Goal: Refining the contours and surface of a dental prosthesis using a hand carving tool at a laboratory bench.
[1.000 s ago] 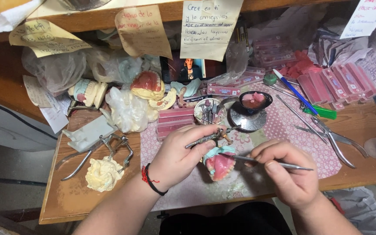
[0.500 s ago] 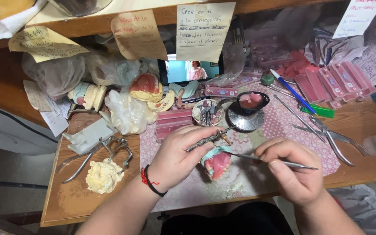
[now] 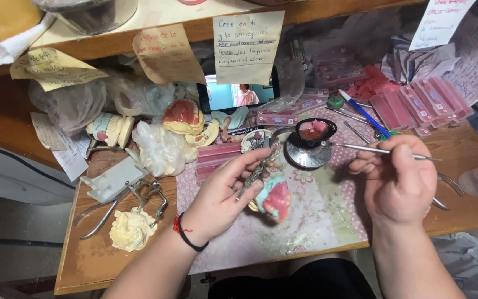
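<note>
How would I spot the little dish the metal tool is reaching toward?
Start at the patterned mat on the wooden bench. Near its far edge, between the two hands, stands a small black dish on a shiny round metal base. Only it holds pink wax.

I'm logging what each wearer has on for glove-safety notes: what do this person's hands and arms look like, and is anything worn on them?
Both hands are bare, no gloves. The left hand and its forearm are uncovered, with no sleeve in view; a thin black cord bracelet with a small red piece circles the left wrist. The right hand and forearm are also bare, with no sleeve, watch or ring visible from the head view.
</note>
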